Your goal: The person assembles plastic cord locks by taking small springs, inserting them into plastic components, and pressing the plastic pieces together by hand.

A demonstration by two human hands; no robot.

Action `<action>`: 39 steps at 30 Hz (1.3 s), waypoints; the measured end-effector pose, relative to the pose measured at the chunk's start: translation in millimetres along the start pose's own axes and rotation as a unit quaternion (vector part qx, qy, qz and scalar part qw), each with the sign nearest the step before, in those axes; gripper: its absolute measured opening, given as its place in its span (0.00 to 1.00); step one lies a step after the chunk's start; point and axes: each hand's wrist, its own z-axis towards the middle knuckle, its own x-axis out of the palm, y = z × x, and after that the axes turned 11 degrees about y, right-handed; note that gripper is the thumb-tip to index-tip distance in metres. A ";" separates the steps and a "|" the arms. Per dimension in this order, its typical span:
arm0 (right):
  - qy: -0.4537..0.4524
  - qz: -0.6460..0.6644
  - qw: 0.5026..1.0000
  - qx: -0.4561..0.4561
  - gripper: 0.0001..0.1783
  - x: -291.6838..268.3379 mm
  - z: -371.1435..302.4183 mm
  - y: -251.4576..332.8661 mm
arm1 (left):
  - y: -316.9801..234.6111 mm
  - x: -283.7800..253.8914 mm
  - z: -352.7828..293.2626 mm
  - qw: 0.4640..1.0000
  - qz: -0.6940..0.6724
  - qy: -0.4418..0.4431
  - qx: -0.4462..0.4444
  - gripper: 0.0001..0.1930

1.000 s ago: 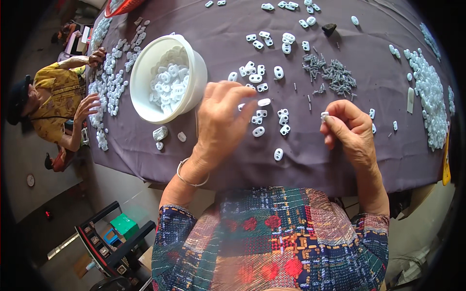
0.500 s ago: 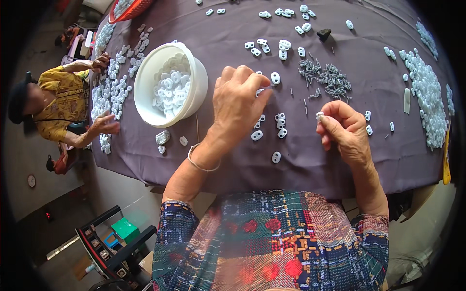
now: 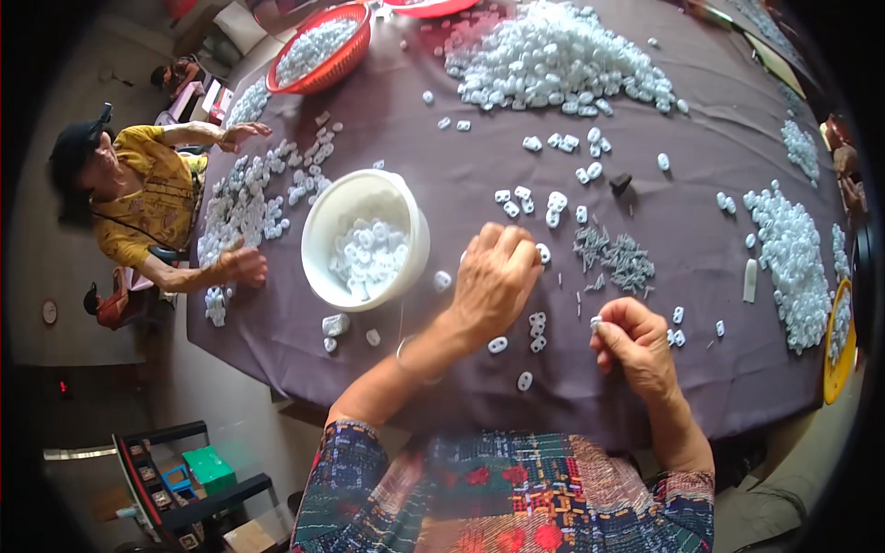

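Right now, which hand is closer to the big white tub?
Left: the left hand is just right of the tub; the right hand is much farther right.

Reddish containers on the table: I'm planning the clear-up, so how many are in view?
2: a basket toward the far left, and a second container to its right, cut off by the picture's upper edge. Others may be hidden.

No legible text, round wall clock (image 3: 50, 311) too small to read

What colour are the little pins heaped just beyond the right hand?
The little pins are grey, showing best in the head view.
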 end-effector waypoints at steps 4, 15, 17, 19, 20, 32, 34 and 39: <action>0.010 -0.005 1.000 -0.006 0.04 1.4 0.4 3.3 | -9.7 -15.8 -15.8 0.979 -0.202 0.004 -0.025 0.06; 0.020 -0.058 0.995 -0.076 0.04 9.3 6.1 2.1 | -3.9 -30.3 -54.5 0.957 -0.282 0.000 -0.069 0.05; 0.027 -0.068 0.995 -0.065 0.04 19.2 1.2 -0.7 | -6.6 -27.5 -60.2 0.920 -0.373 0.000 -0.123 0.05; 0.052 -0.077 0.994 -0.065 0.04 27.9 -1.6 0.3 | -9.9 -30.1 -62.2 0.856 -0.485 0.021 -0.180 0.05; 0.040 -0.123 0.990 -0.048 0.03 30.9 -3.4 3.9 | -9.8 -29.8 -61.8 0.872 -0.462 0.012 -0.161 0.05; -0.009 -0.554 0.817 -0.162 0.10 34.5 31.5 27.4 | -1.8 -9.8 -71.5 0.941 -0.296 -0.163 0.006 0.10; -0.015 -0.414 0.874 -0.254 0.12 23.8 53.8 47.0 | -6.9 -8.8 -70.9 0.942 -0.281 -0.183 0.013 0.11; -0.225 0.078 0.919 -0.313 0.14 -41.2 181.2 100.9 | -10.1 -5.2 -66.2 0.941 -0.266 -0.206 0.036 0.12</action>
